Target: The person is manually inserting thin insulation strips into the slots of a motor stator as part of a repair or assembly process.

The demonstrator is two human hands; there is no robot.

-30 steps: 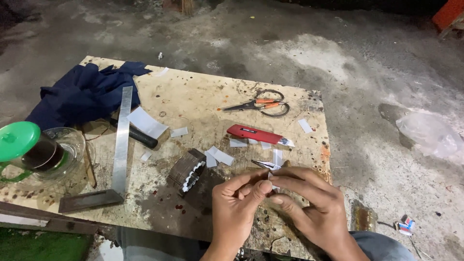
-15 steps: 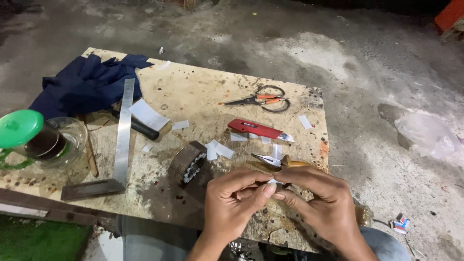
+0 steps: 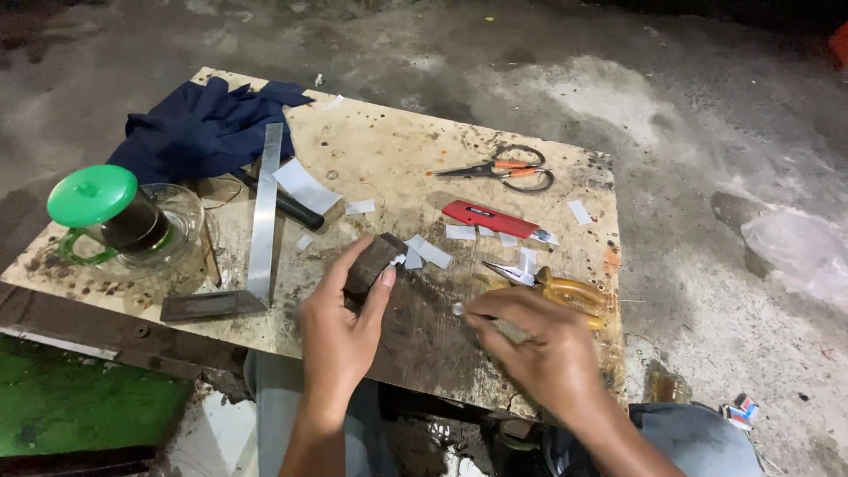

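Small pale piece [image 3: 458, 309] in right hand [image 3: 539, 353] perhaps metal, dark block [image 3: 373, 261] part-hidden.

We only get one view: a head cam looking steeply down toward 12 o'clock over the board [image 3: 380, 150], close in, left hand [image 3: 340, 331] at 7 o'clock, right hand [image 3: 539, 349] at 5.

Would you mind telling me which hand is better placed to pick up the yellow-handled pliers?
The right hand, I would judge. It lies just below the yellow-handled pliers and pinches only a small pale piece. The left hand sits farther away, its grip on the dark block.
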